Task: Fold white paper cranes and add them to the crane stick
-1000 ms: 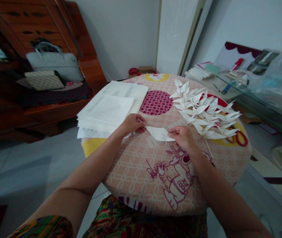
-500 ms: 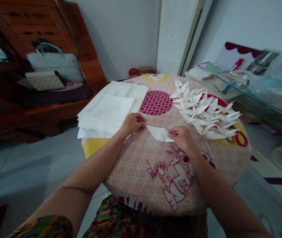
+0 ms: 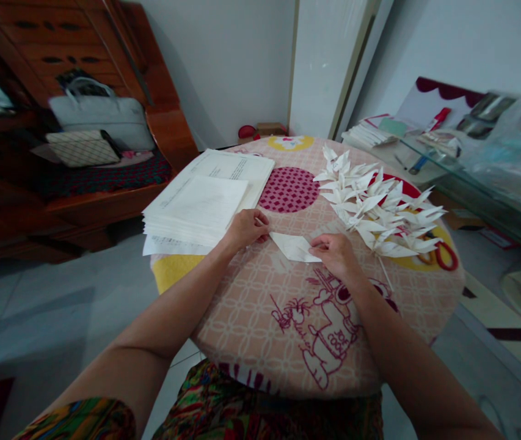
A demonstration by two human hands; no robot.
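A partly folded piece of white paper (image 3: 291, 246) lies low over the table between my hands. My left hand (image 3: 250, 227) pinches its left tip, fingers closed. At its right end my right hand (image 3: 333, 252) grips the edge between thumb and fingers. To the left is a stack of white paper sheets (image 3: 196, 208), some printed, with smaller blank pieces on top. Many folded paper cranes (image 3: 374, 208) with pointed wings stand crowded together at the right, beyond my right hand.
The round table wears a patterned pink cloth (image 3: 242, 324). Red-handled scissors (image 3: 446, 255) lie at its right edge, partly under the cranes. A glass-topped table (image 3: 480, 201) stands to the right, with a plastic bag (image 3: 517, 146). A wooden bench (image 3: 168, 140) with bags is at left.
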